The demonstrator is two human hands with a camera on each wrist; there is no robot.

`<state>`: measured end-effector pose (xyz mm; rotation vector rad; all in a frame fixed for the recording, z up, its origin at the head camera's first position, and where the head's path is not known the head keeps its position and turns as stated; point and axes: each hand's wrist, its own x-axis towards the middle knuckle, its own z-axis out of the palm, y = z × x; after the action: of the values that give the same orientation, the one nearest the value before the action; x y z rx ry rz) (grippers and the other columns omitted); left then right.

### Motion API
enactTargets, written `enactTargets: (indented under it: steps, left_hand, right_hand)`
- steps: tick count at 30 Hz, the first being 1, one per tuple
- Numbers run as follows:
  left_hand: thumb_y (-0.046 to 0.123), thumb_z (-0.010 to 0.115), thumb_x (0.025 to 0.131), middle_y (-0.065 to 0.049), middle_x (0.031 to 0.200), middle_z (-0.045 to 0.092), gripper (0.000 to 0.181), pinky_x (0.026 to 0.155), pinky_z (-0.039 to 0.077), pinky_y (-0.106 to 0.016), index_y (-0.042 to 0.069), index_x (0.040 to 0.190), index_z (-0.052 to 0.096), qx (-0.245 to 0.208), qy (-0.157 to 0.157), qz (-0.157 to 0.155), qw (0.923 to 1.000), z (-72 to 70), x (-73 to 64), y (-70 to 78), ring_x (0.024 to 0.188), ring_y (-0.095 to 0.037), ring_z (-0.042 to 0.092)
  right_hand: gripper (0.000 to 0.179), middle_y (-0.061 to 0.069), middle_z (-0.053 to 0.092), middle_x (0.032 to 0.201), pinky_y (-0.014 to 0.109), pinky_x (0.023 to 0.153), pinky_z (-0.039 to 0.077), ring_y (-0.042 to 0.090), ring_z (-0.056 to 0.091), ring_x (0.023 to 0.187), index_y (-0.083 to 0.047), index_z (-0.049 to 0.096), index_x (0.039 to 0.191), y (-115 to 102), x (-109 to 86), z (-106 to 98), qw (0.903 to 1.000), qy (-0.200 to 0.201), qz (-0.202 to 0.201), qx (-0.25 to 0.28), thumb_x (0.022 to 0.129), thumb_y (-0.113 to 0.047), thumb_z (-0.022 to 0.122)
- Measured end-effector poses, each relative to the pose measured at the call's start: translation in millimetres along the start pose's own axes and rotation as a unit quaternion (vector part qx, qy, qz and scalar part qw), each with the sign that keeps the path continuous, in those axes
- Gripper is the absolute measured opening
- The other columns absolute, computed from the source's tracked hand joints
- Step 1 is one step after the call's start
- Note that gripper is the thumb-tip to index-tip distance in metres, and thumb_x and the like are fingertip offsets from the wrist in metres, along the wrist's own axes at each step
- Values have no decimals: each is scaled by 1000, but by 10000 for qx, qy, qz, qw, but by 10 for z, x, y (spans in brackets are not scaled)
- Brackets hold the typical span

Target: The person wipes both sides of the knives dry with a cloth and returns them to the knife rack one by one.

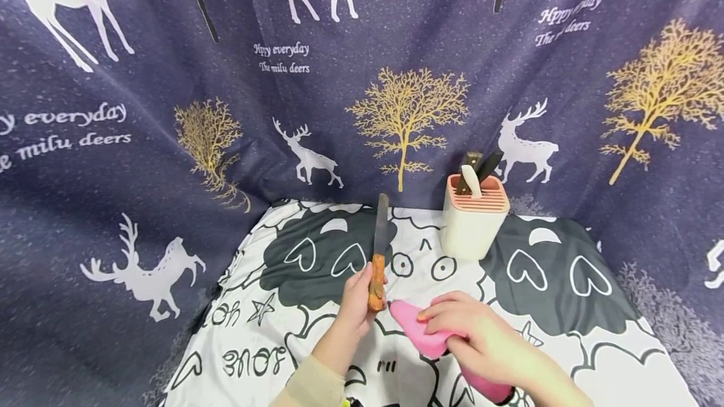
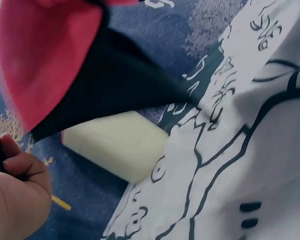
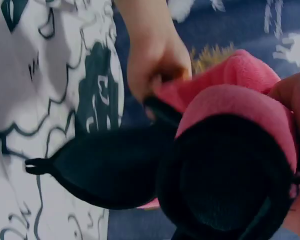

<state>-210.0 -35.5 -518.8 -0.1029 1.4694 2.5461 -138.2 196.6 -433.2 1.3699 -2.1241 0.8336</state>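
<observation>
My left hand (image 1: 357, 303) grips the orange-brown wooden handle of a knife (image 1: 381, 231); its long blade points up and away. To its right, my right hand (image 1: 472, 331) holds a pink cloth (image 1: 421, 331) between thumb and fingers, near the base of the knife handle. The right wrist view shows the black side of the cloth (image 3: 105, 165), with a small loop at its tip, folding over against the pink. There, part of the cloth overlaps the left hand (image 3: 157, 65). In the left wrist view, the left hand (image 2: 20, 200) is curled at the lower left and the blade is not visible.
A white knife block (image 1: 472, 231) with a pink slotted top stands at the back right, holding several handled tools (image 1: 475, 174). A black-and-white patterned sheet (image 1: 254, 331) covers the surface. Dark blue deer-print fabric (image 1: 317, 93) hangs behind and at the sides.
</observation>
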Motion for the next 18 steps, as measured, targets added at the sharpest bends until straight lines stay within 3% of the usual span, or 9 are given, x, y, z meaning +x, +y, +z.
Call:
enactTargets:
  steps: [6, 12, 15, 18]
  left_hand:
    - [38, 42, 111, 2, 84, 60, 37, 46, 45, -17, 6, 108, 60, 346, -102, -13, 9993, 21, -95, 69, 50, -5, 52]
    - [35, 42, 111, 2, 83, 61, 38, 47, 46, -17, 3, 106, 63, 510, -440, -143, 9976, 231, -236, -12, 51, -5, 52]
    - [33, 43, 111, 2, 82, 62, 37, 47, 47, -17, 3, 104, 64, 489, -607, -189, 9968, 330, -278, -63, 52, -5, 53]
    - [27, 43, 110, 2, 83, 63, 33, 48, 48, -17, 2, 110, 64, 431, -729, -249, 9961, 399, -303, -98, 55, -5, 53]
  right_hand:
    - [52, -1, 76, 103, 13, 99, 46, 14, 69, 99, -19, 75, 103, 230, -65, -146, 9936, 494, 984, 270, 66, 14, 63]
    - [40, -6, 73, 97, 14, 84, 48, 8, 66, 90, -21, 76, 98, 370, 56, -74, 9712, 761, 2255, -100, 73, 9, 66]
    - [36, -4, 75, 100, 21, 85, 51, 12, 68, 93, -18, 77, 102, 373, 151, 70, 9675, 821, 2387, -149, 75, 5, 68]
    - [37, -1, 75, 108, 30, 87, 54, 17, 68, 100, -16, 77, 108, 357, 207, 253, 9711, 785, 2243, -203, 76, 1, 69]
